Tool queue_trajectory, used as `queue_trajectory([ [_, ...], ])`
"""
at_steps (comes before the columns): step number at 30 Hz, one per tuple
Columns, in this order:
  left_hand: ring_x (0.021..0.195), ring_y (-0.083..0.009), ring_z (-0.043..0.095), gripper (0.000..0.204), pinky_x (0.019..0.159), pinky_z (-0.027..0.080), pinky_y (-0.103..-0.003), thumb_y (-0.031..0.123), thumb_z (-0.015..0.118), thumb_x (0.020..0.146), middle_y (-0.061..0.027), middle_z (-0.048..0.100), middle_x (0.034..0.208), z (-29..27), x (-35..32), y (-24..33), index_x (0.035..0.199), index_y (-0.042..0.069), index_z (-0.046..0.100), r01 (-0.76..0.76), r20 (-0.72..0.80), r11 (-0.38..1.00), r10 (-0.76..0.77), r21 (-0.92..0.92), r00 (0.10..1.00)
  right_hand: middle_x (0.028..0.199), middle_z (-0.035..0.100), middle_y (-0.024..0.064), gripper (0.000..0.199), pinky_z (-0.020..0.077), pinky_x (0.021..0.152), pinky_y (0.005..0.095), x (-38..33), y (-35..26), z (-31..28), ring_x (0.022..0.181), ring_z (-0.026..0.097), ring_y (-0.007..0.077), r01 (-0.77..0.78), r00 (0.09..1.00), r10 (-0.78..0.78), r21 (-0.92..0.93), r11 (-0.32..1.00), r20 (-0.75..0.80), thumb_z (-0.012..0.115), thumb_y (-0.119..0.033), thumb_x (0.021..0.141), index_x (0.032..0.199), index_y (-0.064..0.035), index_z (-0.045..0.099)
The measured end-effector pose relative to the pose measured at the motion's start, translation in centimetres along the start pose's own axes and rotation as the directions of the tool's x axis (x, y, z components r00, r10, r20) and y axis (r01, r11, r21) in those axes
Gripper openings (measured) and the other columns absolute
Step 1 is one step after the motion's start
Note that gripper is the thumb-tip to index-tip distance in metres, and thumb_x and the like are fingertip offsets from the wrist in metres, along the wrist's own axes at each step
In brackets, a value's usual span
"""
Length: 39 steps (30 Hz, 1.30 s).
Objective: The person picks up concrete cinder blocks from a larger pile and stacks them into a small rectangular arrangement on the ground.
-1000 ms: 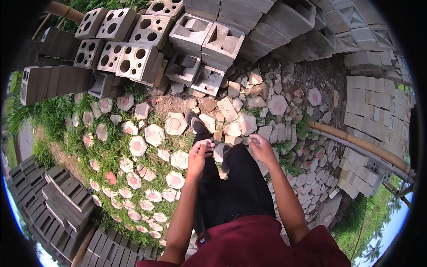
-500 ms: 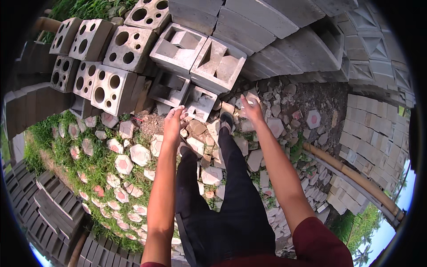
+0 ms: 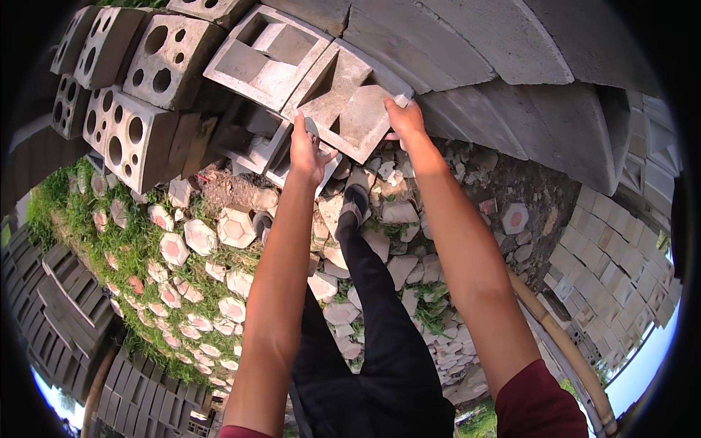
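A grey concrete ventilation block (image 3: pixel 371 109) with slanted inner faces sits at the right end of the upper row. My right hand (image 3: pixel 410 125) is closed around its right edge, thumb on the front rim and fingers below. My left hand (image 3: pixel 308 155) is at the block's lower left corner, fingers apart; whether it touches the block I cannot tell. A second ventilation block (image 3: pixel 298 40) stands right beside the first on the left. Under them lie two more vent blocks, the left one (image 3: pixel 252 139) in shadow, the other partly hidden by my left hand.
Blocks with round holes (image 3: pixel 164 69) are stacked at the left. Large grey slabs (image 3: pixel 467 36) lean at the upper right. Hexagonal pavers (image 3: pixel 201 237) lie in grass, and loose rubble (image 3: pixel 401 263) surrounds my feet. A bamboo pole (image 3: pixel 562 343) runs along the right.
Both hands have reached forward and up to the right-end ventilation block. My right hand has closed on its edge. The view has moved nearer to the blocks.
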<state>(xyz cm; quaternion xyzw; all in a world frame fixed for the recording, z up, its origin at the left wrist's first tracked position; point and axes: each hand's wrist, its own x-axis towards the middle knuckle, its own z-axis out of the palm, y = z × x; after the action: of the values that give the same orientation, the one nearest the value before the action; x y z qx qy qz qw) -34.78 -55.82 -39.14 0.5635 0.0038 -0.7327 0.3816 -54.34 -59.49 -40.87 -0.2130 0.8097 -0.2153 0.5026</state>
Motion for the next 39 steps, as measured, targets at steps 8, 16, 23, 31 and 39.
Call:
queue_trajectory([
  [8, 0.142, -0.0266, 0.009, 0.086, 0.107, 0.018, -0.054, 0.065, 0.03, 0.089, -0.0158, 0.01, 0.153, -2.2, 1.4, -1.7, 0.145, 0.002, 0.013, -0.123, -0.093, 0.992, 0.118, -0.041, 0.989, 0.115, 0.056, 0.0224, 0.055, 0.059, 0.057, 0.042, 2.6, 1.3, -0.3, 0.091, 0.063, 0.0312, 0.056, 0.997, -0.058, 0.048, 0.997, 0.054, 0.065, -0.021, 0.079, 0.12, 0.0103, 0.045],
  [16, 0.141, -0.0258, 0.014, 0.079, 0.107, 0.022, -0.05, 0.061, 0.03, 0.092, -0.015, 0.013, 0.152, -3.3, 0.7, -4.3, 0.143, 0.002, 0.021, -0.066, -0.208, 0.996, 0.053, -0.06, 0.977, 0.111, 0.055, 0.0254, 0.049, 0.0593, 0.058, 0.0456, 1.7, 0.7, -1.5, 0.088, 0.063, 0.0334, 0.074, 0.98, -0.088, 0.085, 0.994, 0.178, 0.063, -0.014, 0.081, 0.12, 0.01, 0.045],
  [23, 0.138, -0.0295, 0.02, 0.08, 0.109, 0.017, -0.052, 0.065, 0.026, 0.09, -0.0151, 0.02, 0.15, -5.2, -0.4, -5.5, 0.143, 0.004, 0.022, 0.028, -0.08, 0.965, -0.051, -0.261, 0.996, 0.113, 0.053, 0.0192, 0.048, 0.0581, 0.059, 0.0516, -4.7, 4.7, -2.6, 0.091, 0.061, 0.0352, 0.056, 0.971, -0.121, 0.294, 0.954, 0.206, 0.057, -0.001, 0.081, 0.123, 0.0024, 0.033],
  [31, 0.11, -0.0332, 0.053, 0.053, 0.096, 0.042, -0.047, 0.045, 0.033, 0.092, -0.0138, 0.055, 0.123, -7.5, -8.4, -8.9, 0.125, 0.007, 0.051, -0.182, -0.131, 0.686, 0.126, -0.705, 0.983, 0.117, 0.051, 0.0167, 0.054, 0.0538, 0.074, 0.0392, -14.5, 9.2, -4.3, 0.099, 0.058, 0.0251, 0.349, 0.92, -0.353, 0.054, 0.935, 0.172, 0.06, -0.001, 0.08, 0.126, -0.0002, 0.033],
  [39, 0.113, -0.028, 0.052, 0.045, 0.096, 0.044, -0.04, 0.034, 0.043, 0.095, -0.0136, 0.052, 0.127, -11.2, -25.5, -5.9, 0.129, 0.005, 0.046, -0.283, -0.211, 0.675, 0.189, -0.682, 0.959, 0.13, 0.042, 0.0192, 0.078, 0.0296, 0.104, 0.0391, -38.6, -2.5, -4.7, 0.124, 0.04, 0.0253, 0.553, 0.756, -0.53, 0.06, 0.831, 0.385, 0.062, -0.023, 0.085, 0.142, 0.0019, 0.014],
])
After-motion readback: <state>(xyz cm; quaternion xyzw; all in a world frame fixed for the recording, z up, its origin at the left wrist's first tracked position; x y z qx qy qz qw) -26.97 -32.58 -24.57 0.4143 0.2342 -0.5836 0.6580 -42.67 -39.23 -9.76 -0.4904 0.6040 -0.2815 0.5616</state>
